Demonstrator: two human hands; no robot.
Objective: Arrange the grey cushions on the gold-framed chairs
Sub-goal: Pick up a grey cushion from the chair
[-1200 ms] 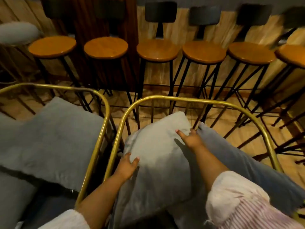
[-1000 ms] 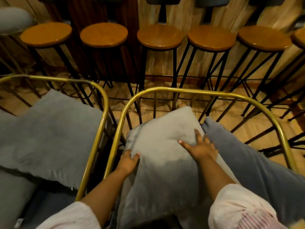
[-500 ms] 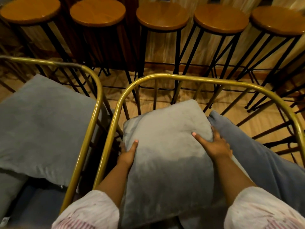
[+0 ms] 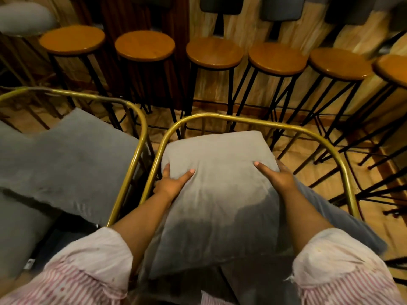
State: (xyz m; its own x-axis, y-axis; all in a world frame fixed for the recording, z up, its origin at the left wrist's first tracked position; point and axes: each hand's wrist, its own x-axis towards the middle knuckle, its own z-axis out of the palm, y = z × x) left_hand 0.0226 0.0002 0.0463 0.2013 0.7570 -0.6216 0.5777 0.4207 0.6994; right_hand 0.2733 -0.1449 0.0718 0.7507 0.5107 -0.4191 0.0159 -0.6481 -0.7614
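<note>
A grey cushion [image 4: 220,183] leans upright inside the right gold-framed chair [image 4: 231,118], its top near the frame's back rail. My left hand [image 4: 174,181] grips its left edge and my right hand [image 4: 277,176] grips its right edge, thumbs on the front face. A second, bluish-grey cushion [image 4: 330,212] lies behind it to the right. The left gold-framed chair [image 4: 141,119] holds another grey cushion [image 4: 72,159] leaning on its frame, with more grey padding [image 4: 17,227] below it.
A row of several bar stools [image 4: 214,52] with round wooden seats and black metal legs stands just behind the two chairs, along a wooden wall. Their legs crowd the floor to the right of the right chair. A grey padded seat [image 4: 24,17] sits far left.
The cushion has been squared up and pushed back toward the gold rail. My right hand slid from its top corner down to the right edge, and my left hand closed on the left edge.
</note>
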